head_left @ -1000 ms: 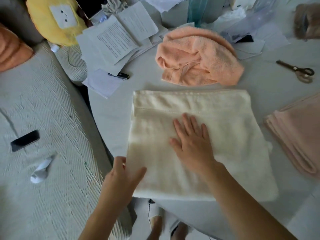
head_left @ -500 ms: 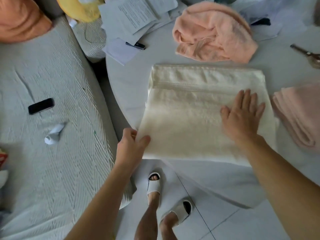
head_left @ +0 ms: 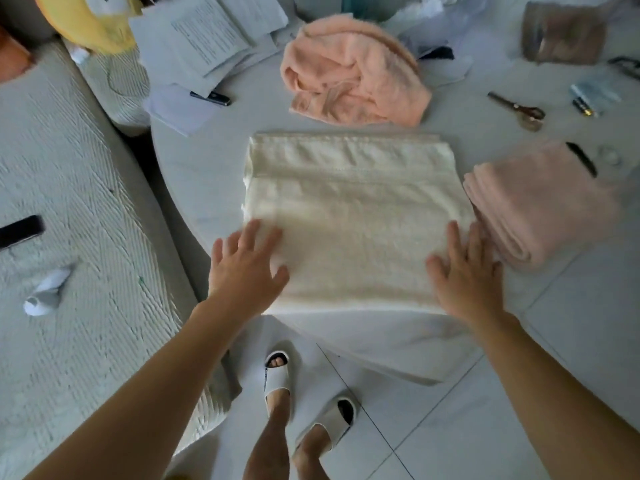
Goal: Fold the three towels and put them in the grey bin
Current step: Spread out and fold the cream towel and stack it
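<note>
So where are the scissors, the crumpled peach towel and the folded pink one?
scissors (head_left: pixel 519 108): head view, on the pivot where blades meet handles.
crumpled peach towel (head_left: pixel 356 72): head view, middle of the heap.
folded pink towel (head_left: pixel 540 199): head view, its flat top layer.

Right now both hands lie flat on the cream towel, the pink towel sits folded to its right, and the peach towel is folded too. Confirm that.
Not quite. The head view shows the peach towel crumpled, not folded. The rest holds: left hand and right hand flat on the cream towel, pink towel folded to its right.
</note>
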The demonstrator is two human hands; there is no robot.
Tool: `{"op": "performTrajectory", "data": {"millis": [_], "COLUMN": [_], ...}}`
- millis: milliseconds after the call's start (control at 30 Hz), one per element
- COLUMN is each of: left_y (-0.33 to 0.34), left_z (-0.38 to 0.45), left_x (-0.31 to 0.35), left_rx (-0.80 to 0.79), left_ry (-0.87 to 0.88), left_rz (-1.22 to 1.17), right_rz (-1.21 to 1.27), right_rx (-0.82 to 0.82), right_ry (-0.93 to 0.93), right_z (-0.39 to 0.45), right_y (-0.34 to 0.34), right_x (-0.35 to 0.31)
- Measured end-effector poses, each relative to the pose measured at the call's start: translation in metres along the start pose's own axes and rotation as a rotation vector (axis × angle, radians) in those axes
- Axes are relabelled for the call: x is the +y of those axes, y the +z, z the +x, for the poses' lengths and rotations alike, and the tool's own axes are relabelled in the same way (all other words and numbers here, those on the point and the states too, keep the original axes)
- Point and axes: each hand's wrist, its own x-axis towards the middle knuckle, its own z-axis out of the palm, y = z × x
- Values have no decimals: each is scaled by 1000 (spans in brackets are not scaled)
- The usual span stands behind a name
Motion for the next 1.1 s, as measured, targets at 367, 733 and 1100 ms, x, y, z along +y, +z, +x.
{"op": "performTrajectory", "data": {"millis": [367, 733, 1100], "left_y": [-28, -26, -32], "left_z": [60, 63, 55], "left_x": [4, -34, -26], "left_rx": [180, -368, 160], "left_ry": [-556, -390, -62], "left_rz": [-977, -1317, -821], "right_rz": [852, 886, 1079], "right_rx": [235, -284, -77], "right_ry": [245, 176, 299], "right_z": [6, 19, 14], "right_y": [-26, -41, -36], "right_x": [7, 37, 46]}}
